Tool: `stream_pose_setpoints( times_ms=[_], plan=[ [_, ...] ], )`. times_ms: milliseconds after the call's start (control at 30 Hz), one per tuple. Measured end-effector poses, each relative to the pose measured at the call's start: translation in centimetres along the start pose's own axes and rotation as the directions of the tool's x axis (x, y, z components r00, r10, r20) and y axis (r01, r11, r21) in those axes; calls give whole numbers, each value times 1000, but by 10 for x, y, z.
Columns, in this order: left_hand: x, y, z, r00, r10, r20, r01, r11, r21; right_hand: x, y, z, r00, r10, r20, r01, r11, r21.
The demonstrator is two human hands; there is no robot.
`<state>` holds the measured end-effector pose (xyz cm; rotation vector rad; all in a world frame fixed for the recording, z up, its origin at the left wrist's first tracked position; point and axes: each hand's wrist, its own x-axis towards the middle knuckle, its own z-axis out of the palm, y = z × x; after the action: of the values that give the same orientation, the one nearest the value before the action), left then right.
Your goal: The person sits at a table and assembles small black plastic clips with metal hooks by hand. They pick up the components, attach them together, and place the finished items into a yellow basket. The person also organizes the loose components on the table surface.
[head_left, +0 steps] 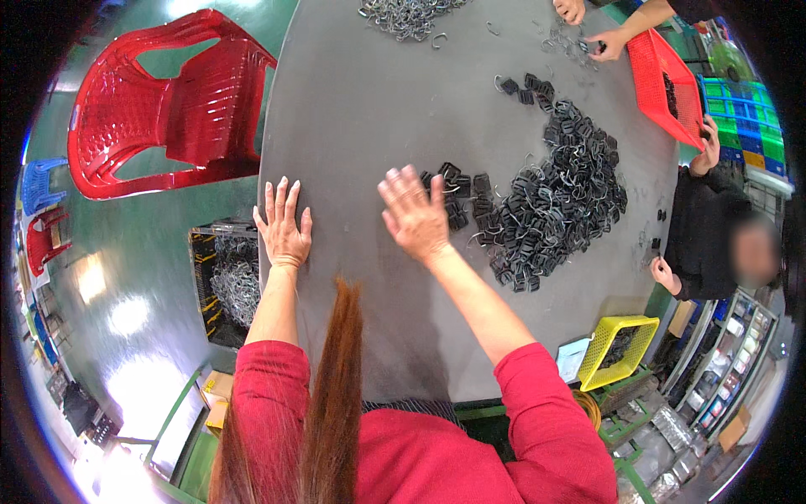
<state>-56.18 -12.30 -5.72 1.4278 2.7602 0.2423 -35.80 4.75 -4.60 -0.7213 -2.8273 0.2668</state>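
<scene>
My left hand (284, 225) rests near the left edge of the grey table (353, 109), fingers spread and nothing in it. Over the middle of the tabletop is my right hand (414, 213), palm down with fingers stretched out, also holding nothing. Just beyond its fingertips, on the right, lies a small cluster of black plastic buckles (456, 186). Further right spreads a large heap of black buckles (558, 197), many with silvery wire hooks. Whether my right palm touches the table I cannot tell.
A co-worker (709, 227) at the right holds a red basket (642, 71). Another person's hands (609, 44) handle small parts at the far right. Metal hooks (407, 17) lie at the far edge. A yellow basket (592, 361), a red chair (168, 109) and a black crate (203, 277) stand around the table.
</scene>
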Motion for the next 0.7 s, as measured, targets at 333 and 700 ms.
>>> stream_pose_setpoints(
  times_ms=[333,700],
  plan=[
    [0,-3,-7,1000,-23,17,23,1000,-4,15,158,-26,946,288,-148,-324,836,-442],
    [3,-6,-13,997,-19,79,27,994,-104,351,233,10,764,633,-123,-585,761,281]
  ],
)
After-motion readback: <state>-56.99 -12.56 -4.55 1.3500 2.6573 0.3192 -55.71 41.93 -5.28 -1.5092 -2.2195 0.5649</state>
